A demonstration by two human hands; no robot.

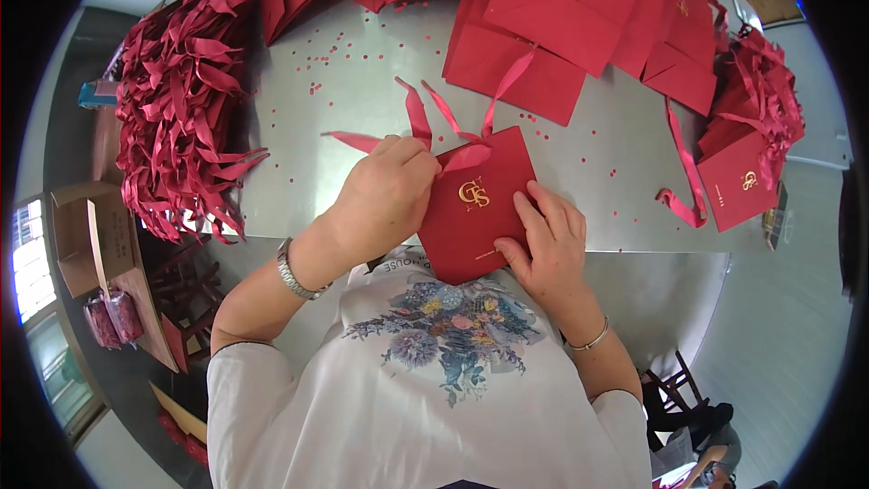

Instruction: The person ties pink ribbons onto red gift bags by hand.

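Past the held bag (480, 226), open tabletop (371, 98) stops at piled red bags (557, 9).

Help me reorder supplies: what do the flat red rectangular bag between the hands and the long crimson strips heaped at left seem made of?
Flat red rectangular bag: probably matte card or stiff paper, given its crisp edges.
Long crimson strips: likely satin fabric ribbon, judging by soft sheen and loose twists.

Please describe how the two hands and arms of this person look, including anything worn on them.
Both hands are bare, without gloves. The left hand has a silver-toned, linked metal band around its wrist. The right hand has a thin metal bangle above its wrist. White short sleeves leave both forearms uncovered.
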